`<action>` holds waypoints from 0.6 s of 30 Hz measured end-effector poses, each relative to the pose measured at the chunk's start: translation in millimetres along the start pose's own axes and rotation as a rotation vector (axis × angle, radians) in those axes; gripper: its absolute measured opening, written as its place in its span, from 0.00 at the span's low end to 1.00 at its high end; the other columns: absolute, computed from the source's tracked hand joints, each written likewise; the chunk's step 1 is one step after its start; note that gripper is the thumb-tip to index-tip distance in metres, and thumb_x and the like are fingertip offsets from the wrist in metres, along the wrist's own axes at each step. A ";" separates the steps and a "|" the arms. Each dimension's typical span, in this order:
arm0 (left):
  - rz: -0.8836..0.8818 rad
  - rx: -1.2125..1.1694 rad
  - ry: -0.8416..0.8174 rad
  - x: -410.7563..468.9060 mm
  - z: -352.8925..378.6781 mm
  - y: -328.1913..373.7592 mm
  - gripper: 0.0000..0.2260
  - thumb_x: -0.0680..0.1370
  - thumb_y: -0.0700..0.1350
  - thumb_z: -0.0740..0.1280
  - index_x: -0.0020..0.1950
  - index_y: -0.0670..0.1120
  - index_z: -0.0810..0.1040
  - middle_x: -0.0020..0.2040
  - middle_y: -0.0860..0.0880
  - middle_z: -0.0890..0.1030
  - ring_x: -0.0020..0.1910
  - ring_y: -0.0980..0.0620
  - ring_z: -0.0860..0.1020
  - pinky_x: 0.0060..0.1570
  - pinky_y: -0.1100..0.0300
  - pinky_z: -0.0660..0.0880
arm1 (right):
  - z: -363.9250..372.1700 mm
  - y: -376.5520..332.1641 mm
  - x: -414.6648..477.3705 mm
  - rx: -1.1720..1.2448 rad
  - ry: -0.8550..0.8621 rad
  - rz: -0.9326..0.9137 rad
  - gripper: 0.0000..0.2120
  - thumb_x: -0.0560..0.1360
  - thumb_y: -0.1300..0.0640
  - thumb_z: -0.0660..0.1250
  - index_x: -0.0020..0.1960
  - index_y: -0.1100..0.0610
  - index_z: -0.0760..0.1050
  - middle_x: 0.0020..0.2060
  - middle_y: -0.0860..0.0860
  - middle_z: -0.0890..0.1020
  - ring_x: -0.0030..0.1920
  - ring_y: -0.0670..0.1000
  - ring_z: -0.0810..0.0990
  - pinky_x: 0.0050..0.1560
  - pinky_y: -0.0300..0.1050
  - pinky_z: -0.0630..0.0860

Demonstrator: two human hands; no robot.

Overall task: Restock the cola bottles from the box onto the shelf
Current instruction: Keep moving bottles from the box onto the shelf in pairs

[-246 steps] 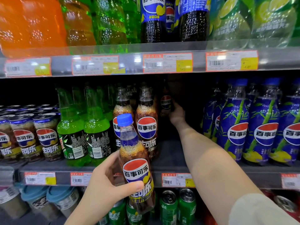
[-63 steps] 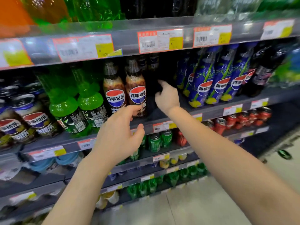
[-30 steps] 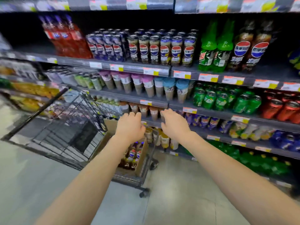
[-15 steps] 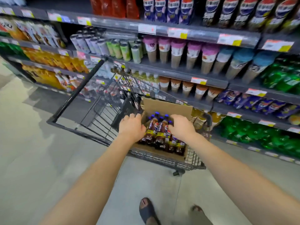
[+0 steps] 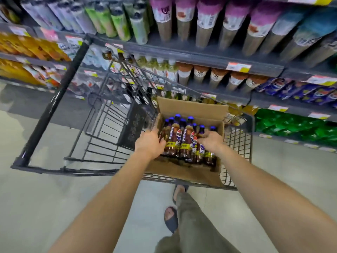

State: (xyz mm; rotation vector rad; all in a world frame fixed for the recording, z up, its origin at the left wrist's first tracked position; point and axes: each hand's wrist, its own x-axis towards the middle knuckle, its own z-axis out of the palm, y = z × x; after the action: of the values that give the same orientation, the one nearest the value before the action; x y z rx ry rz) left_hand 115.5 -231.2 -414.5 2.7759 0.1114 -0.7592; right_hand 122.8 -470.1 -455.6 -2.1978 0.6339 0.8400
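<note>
Several cola bottles with blue caps and red-white-blue labels stand upright in an open cardboard box. The box sits in the right end of a black wire shopping cart. My left hand is down in the box with its fingers wrapped round the leftmost bottle. My right hand curls over a bottle at the right side of the group. All the bottles still stand in the box. The cola shelf is out of view above.
The cart's black handle bar runs diagonally at the left, and its left half holds a dark panel. Shelves of drink cups and packets rise behind the cart. My sandalled feet stand on grey floor below it.
My view has dropped from the cola shelf to the cart. Both hands left the shelf, came down over the box and now rest on bottles inside it.
</note>
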 end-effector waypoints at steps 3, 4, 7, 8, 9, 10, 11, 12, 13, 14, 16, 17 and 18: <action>-0.046 -0.034 -0.058 40.3 12.7 0.9 0.21 0.81 0.55 0.64 0.72 0.49 0.72 0.64 0.43 0.79 0.62 0.39 0.78 0.60 0.46 0.78 | 11.1 -0.2 40.2 0.059 -0.026 0.099 0.17 0.78 0.53 0.70 0.63 0.60 0.78 0.56 0.55 0.81 0.60 0.57 0.80 0.59 0.46 0.73; -0.060 -0.037 -0.073 53.8 19.6 1.9 0.21 0.81 0.56 0.65 0.71 0.49 0.73 0.64 0.43 0.80 0.62 0.40 0.79 0.59 0.47 0.78 | 16.9 0.7 55.3 0.074 -0.031 0.128 0.17 0.77 0.53 0.70 0.63 0.60 0.78 0.55 0.55 0.82 0.60 0.57 0.80 0.59 0.46 0.73; -0.079 -0.043 -0.128 93.9 47.2 6.9 0.21 0.80 0.58 0.66 0.69 0.50 0.74 0.63 0.44 0.80 0.62 0.41 0.79 0.60 0.48 0.78 | 37.1 5.7 102.8 0.073 -0.061 0.179 0.23 0.77 0.49 0.68 0.67 0.61 0.75 0.58 0.54 0.81 0.59 0.56 0.80 0.55 0.43 0.73; -0.083 -0.059 -0.160 105.9 58.6 8.1 0.22 0.79 0.60 0.66 0.69 0.50 0.73 0.63 0.44 0.80 0.62 0.41 0.79 0.61 0.48 0.78 | 43.0 5.5 113.7 0.112 -0.052 0.208 0.23 0.77 0.49 0.68 0.67 0.61 0.74 0.60 0.55 0.80 0.60 0.57 0.79 0.52 0.41 0.71; -0.083 -0.076 -0.194 116.9 69.8 10.1 0.24 0.78 0.61 0.67 0.70 0.50 0.73 0.63 0.44 0.79 0.62 0.42 0.79 0.61 0.47 0.78 | 48.3 5.7 123.3 0.176 -0.044 0.237 0.24 0.77 0.50 0.69 0.69 0.62 0.73 0.62 0.57 0.80 0.61 0.59 0.79 0.51 0.40 0.69; -0.088 -0.084 -0.227 127.0 80.8 11.9 0.27 0.77 0.63 0.67 0.72 0.50 0.71 0.64 0.44 0.78 0.62 0.42 0.78 0.61 0.46 0.78 | 54.6 6.6 131.9 0.223 -0.030 0.263 0.26 0.77 0.51 0.70 0.71 0.62 0.70 0.63 0.58 0.78 0.62 0.59 0.78 0.51 0.40 0.67; -0.099 -0.083 -0.260 136.3 91.7 12.7 0.31 0.77 0.65 0.67 0.74 0.49 0.68 0.66 0.44 0.77 0.63 0.42 0.78 0.62 0.46 0.78 | 59.5 6.1 137.5 0.268 -0.025 0.280 0.29 0.77 0.50 0.71 0.73 0.62 0.68 0.63 0.58 0.78 0.60 0.59 0.78 0.50 0.40 0.67; -0.114 -0.081 -0.286 144.9 100.8 13.9 0.36 0.76 0.65 0.67 0.78 0.48 0.64 0.69 0.43 0.76 0.65 0.41 0.77 0.64 0.47 0.77 | 66.1 8.2 145.7 0.302 -0.020 0.296 0.31 0.77 0.49 0.71 0.74 0.62 0.66 0.62 0.58 0.79 0.58 0.58 0.78 0.49 0.40 0.68; -0.131 -0.078 -0.304 153.0 109.0 14.9 0.40 0.76 0.66 0.67 0.80 0.46 0.60 0.72 0.42 0.73 0.68 0.41 0.76 0.65 0.47 0.76 | 71.6 11.1 153.2 0.341 -0.023 0.298 0.32 0.77 0.49 0.71 0.74 0.63 0.65 0.59 0.58 0.80 0.56 0.57 0.78 0.49 0.41 0.69; -0.149 -0.078 -0.315 160.1 116.5 15.2 0.43 0.76 0.66 0.67 0.82 0.45 0.56 0.75 0.41 0.70 0.70 0.41 0.74 0.66 0.48 0.75 | 76.0 13.4 160.0 0.400 -0.039 0.308 0.31 0.77 0.52 0.72 0.73 0.64 0.66 0.56 0.57 0.80 0.55 0.56 0.79 0.50 0.42 0.69; -0.171 -0.094 -0.318 170.1 127.5 15.1 0.45 0.76 0.66 0.69 0.82 0.44 0.55 0.77 0.41 0.68 0.72 0.41 0.72 0.66 0.48 0.74 | 78.7 17.3 166.6 0.488 -0.089 0.334 0.27 0.76 0.58 0.72 0.71 0.63 0.69 0.51 0.54 0.79 0.50 0.52 0.78 0.52 0.42 0.70; -0.173 -0.111 -0.305 173.1 131.2 14.5 0.44 0.75 0.66 0.71 0.81 0.43 0.58 0.75 0.41 0.70 0.72 0.41 0.73 0.66 0.50 0.74 | 79.2 20.1 169.5 0.507 -0.122 0.334 0.28 0.75 0.58 0.74 0.72 0.61 0.69 0.54 0.53 0.80 0.51 0.51 0.78 0.54 0.44 0.71; -0.176 -0.137 -0.289 175.2 134.0 13.6 0.43 0.73 0.65 0.74 0.79 0.44 0.61 0.72 0.41 0.73 0.70 0.42 0.75 0.64 0.51 0.75 | 80.0 22.6 171.5 0.519 -0.147 0.328 0.33 0.74 0.56 0.75 0.74 0.61 0.66 0.59 0.54 0.79 0.56 0.52 0.78 0.59 0.46 0.73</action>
State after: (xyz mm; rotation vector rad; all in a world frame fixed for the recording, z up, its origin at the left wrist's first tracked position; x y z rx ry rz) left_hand 202.6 -279.4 -611.8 2.5204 0.3405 -1.1412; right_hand 193.2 -457.7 -632.3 -1.5745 1.0265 0.8714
